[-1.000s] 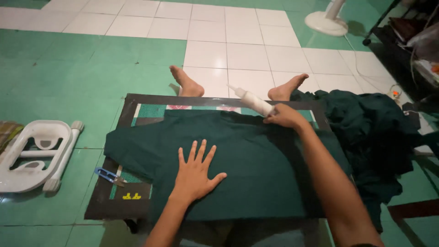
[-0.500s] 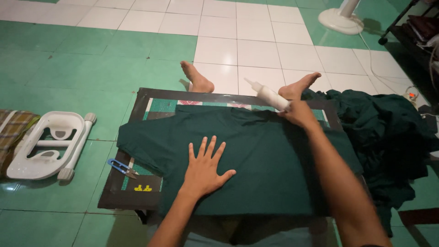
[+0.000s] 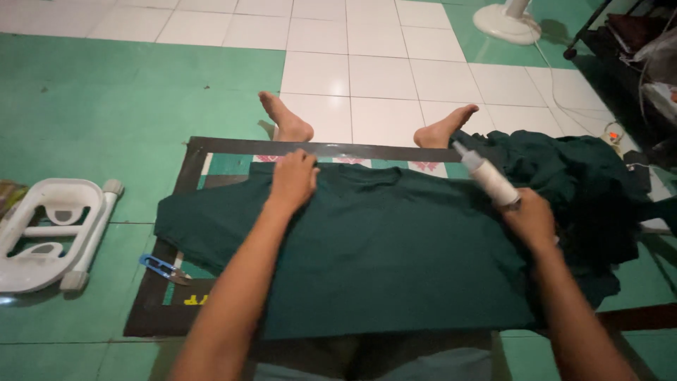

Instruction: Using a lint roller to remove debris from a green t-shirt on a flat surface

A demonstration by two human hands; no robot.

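Crowding the shirt (image 3: 395,254): clothes pile (image 3: 592,183), snips (image 3: 163,268).

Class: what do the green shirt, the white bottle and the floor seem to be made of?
Shirt: soft matte knit cloth, probably; it drapes and creases. Bottle: smooth white plastic, likely, with a faint sheen. Floor: glazed tiles, seemingly ceramic, with grout lines.

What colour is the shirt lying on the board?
Dark green shirt, plain, seen in the head view.
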